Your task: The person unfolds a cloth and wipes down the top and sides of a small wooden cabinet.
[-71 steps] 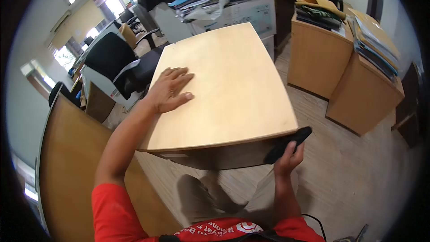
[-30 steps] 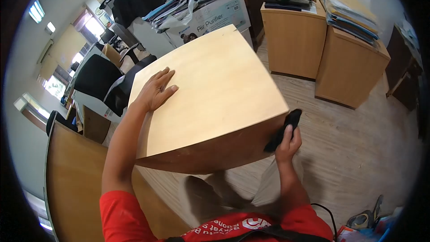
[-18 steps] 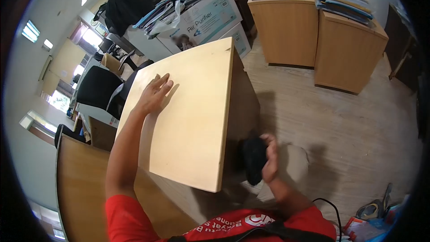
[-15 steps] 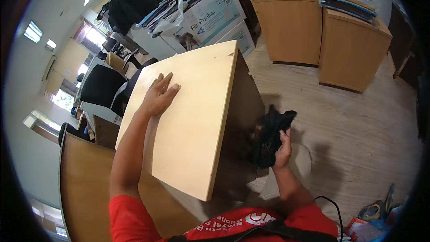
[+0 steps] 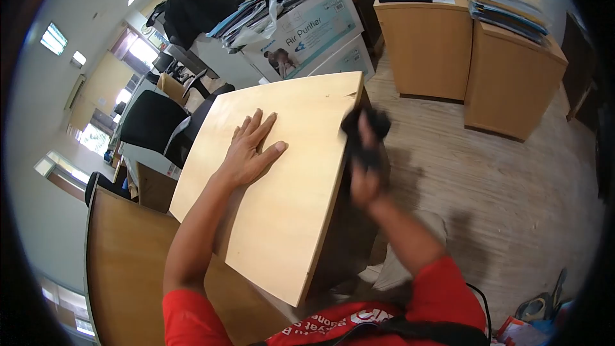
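A light wooden cabinet stands in front of me, its pale top tilted in view and its darker side facing right. My left hand lies flat on the top near the left edge, fingers spread. Beside the cabinet's right side, near the far corner, my right hand is closed on a black cloth. Motion blurs the hand and the cloth. A small chipped mark shows on the top close to that far right corner.
Air purifier boxes with papers on top stand beyond the cabinet. Two wooden cabinets bearing folders are at the back right. A black chair is at the left, above a brown wooden panel. Scissors lie at the lower right.
The cabinet has turned, exposing its right side. My right hand has moved with the black cloth from the near corner up along that side. My left hand still rests on the top.
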`<action>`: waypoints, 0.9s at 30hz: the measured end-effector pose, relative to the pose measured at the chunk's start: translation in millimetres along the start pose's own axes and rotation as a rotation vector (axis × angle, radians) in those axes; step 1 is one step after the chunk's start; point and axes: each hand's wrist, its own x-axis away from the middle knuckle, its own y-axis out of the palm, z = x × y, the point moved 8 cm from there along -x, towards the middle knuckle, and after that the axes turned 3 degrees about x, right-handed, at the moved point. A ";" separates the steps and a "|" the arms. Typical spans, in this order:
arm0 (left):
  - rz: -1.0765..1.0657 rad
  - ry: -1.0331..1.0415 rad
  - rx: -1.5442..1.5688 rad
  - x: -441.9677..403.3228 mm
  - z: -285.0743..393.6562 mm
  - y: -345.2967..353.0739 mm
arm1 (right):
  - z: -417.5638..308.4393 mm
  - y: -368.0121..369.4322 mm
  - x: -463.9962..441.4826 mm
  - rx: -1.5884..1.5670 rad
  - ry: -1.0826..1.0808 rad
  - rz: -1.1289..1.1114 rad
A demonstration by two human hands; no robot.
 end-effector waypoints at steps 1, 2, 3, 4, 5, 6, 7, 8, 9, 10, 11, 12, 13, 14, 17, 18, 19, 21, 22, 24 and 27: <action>0.010 -0.003 0.000 0.2 -1.9 -0.1 | 21.7 -9.4 -47.2 -0.014 0.056 0.110; 0.012 0.000 -0.013 -1.4 -4.1 0.6 | 49.4 -11.5 -82.9 -0.017 0.047 0.110; 0.010 0.004 -0.025 -2.5 -4.7 1.3 | 100.3 -13.0 -108.2 -0.136 0.246 0.131; 0.011 0.007 -0.023 -2.4 -3.6 1.7 | 133.2 -12.6 -113.5 -0.253 0.449 0.152; 0.018 -0.006 -0.028 -2.3 -3.3 1.5 | 131.6 -12.5 -112.6 -0.190 0.479 0.136; 0.024 -0.017 -0.033 -4.5 -3.3 0.7 | 128.5 -10.1 -111.9 -0.125 0.508 0.123; 0.027 -0.009 -0.027 -7.0 -0.8 0.4 | 124.2 -10.1 -95.9 -0.062 0.474 0.220; 0.012 -0.029 -0.049 -6.5 -0.2 1.2 | 92.9 -15.3 -74.9 -0.020 0.318 0.362; -0.003 -0.053 -0.073 -4.7 -1.0 1.9 | 110.2 -5.8 -26.5 -0.146 0.444 0.361; -0.001 -0.055 -0.066 -4.8 -0.9 1.0 | 45.7 -4.7 -0.3 0.056 0.414 0.214; -0.002 -0.057 -0.070 -4.5 -0.4 0.5 | 22.9 -0.5 55.4 0.256 0.352 0.196; -0.006 -0.059 -0.074 -4.7 -0.6 1.4 | -8.7 -0.1 91.8 0.203 0.279 0.136; -0.009 -0.059 -0.074 -6.1 -0.5 1.9 | -39.2 -1.9 119.9 0.094 0.175 0.036; 0.003 -0.054 -0.058 -7.1 -0.3 0.6 | -59.3 -2.7 143.1 0.016 0.077 -0.059; 0.011 -0.042 -0.041 -5.7 -3.6 2.4 | -68.3 -2.0 151.1 -0.022 -0.245 -0.252; 0.030 -0.018 -0.044 -7.5 -2.0 1.9 | -48.1 -0.2 125.2 0.025 -0.239 -0.185; 0.025 -0.023 -0.046 -7.8 -2.0 2.5 | -24.5 2.7 93.5 0.066 -0.209 -0.097; 0.029 -0.038 -0.054 -8.9 -3.2 1.3 | 29.0 5.2 21.9 0.085 -0.074 0.098; 0.022 -0.049 -0.056 -9.8 -3.9 1.6 | 56.2 2.1 -9.7 0.055 0.019 0.166; 0.014 -0.071 -0.060 -12.9 -5.0 1.8 | 93.2 -4.8 -55.9 -0.142 0.323 0.160; 0.029 -0.096 -0.056 -14.8 -6.1 3.8 | 55.9 2.4 -33.1 -0.126 0.434 0.144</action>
